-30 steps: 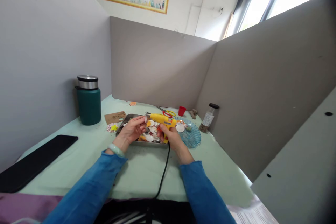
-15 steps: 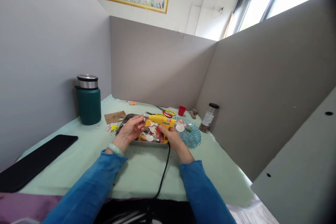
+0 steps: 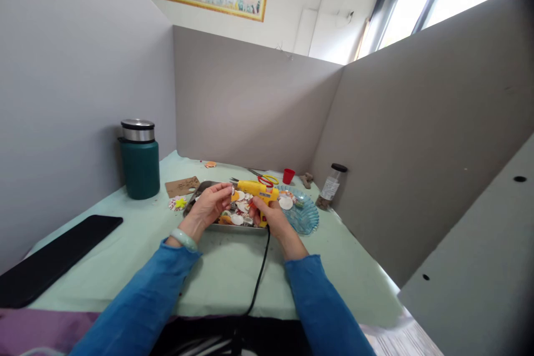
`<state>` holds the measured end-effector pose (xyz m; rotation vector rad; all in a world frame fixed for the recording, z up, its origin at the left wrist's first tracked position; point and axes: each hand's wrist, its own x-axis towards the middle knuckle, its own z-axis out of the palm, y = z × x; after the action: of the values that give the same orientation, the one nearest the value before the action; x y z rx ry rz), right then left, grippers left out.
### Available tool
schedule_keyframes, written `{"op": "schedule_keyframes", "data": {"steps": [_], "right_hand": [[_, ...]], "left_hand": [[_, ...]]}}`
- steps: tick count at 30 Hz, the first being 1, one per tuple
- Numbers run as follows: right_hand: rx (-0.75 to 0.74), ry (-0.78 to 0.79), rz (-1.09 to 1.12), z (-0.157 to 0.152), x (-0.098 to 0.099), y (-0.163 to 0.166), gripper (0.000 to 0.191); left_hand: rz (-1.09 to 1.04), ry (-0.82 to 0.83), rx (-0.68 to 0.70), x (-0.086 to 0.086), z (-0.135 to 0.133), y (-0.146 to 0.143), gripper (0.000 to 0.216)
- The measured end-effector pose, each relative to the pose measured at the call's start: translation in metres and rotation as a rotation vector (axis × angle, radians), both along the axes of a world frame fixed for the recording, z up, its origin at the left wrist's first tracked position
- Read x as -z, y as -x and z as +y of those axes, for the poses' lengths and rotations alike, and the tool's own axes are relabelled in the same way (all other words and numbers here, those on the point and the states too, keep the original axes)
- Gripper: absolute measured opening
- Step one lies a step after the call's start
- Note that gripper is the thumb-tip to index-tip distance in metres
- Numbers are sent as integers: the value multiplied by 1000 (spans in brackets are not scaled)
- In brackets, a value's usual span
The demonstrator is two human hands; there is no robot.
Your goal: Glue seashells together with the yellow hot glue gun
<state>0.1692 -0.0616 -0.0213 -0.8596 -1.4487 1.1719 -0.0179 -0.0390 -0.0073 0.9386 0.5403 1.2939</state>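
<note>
My right hand (image 3: 271,214) is wrapped round the handle of a yellow glue gun (image 3: 252,188), whose nozzle points left and whose black cord (image 3: 262,270) hangs over the table's front edge. Facing it, my left hand (image 3: 211,203) pinches a small whitish piece (image 3: 232,191) at the fingertips, close by the nozzle; its exact kind is too small to tell. Both hands are above a metal tray (image 3: 233,228) that holds white discs, orange pieces and other small craft bits. Part of the tray is hidden behind my hands.
A blue scalloped plate (image 3: 311,217) with small pieces stands right of the tray. Farther back are scissors (image 3: 267,180), a red cup (image 3: 288,176) and a dark-lidded jar (image 3: 331,186). At left are a green flask (image 3: 139,169), brown card (image 3: 181,186) and black mat (image 3: 62,258). Grey partitions (image 3: 254,100) enclose the table.
The glue gun's nozzle has come slightly away from my left fingertips, with a small gap now showing. My left hand has shifted a little, still pinching the small piece.
</note>
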Motion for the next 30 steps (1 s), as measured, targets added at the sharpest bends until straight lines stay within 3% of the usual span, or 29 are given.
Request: {"op": "schedule_keyframes", "data": {"steps": [13,21,30], "right_hand": [[21,-26,-8,8,7,1,53],[1,-17,-22,8,7,1,53],[-69,-21,-20,4,7,-1,48]], "left_hand": [[37,-47,-150,0,2,-1,26],[-116,-24,1,-2,3,3,22],[-201,8,72,-2,3,5,18]]}}
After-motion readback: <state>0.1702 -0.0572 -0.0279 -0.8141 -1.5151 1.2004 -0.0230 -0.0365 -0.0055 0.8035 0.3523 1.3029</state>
